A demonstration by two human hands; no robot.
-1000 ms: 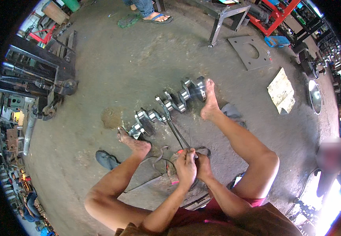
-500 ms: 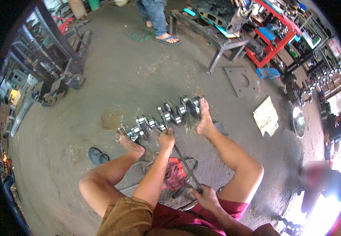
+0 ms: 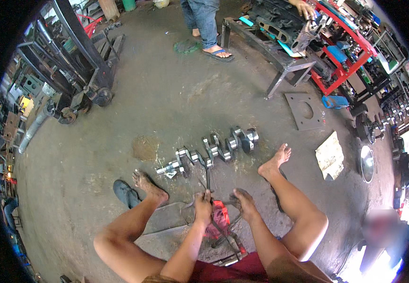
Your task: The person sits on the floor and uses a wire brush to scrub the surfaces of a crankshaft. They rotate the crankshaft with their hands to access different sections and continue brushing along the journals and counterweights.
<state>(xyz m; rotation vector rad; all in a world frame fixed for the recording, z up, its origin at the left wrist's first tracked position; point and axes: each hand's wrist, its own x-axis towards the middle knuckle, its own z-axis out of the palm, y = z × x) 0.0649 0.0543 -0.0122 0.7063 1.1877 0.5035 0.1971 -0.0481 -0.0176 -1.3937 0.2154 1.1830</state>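
Observation:
A crankshaft [image 3: 221, 152] with shiny journals and dark webs lies on the floor in front of me, slanting up to the right. My left hand [image 3: 203, 207] is closed around a long dark metal bar [image 3: 208, 178], whose far end meets the middle of the crankshaft. To the right of that, my right hand [image 3: 244, 202] is off the bar, with its fingers apart and nothing visible in them. Below and between my hands lies a crumpled red bag or cloth [image 3: 221, 218]. Other tools near it are partly hidden.
My bare feet flank the crankshaft, with a dark sandal [image 3: 126, 193] by the left one. A square metal plate [image 3: 303, 111], a stained sheet [image 3: 330, 156] and a metal basin [image 3: 366, 164] lie right. Ahead, a person stands beside a bench [image 3: 287, 66]; a wheeled lifting frame [image 3: 79, 52] stands left.
My right hand has let go of the bar and moved forward. The left hand has drawn back from the crankshaft, still gripping the bar. My feet have come away from the crankshaft's ends.

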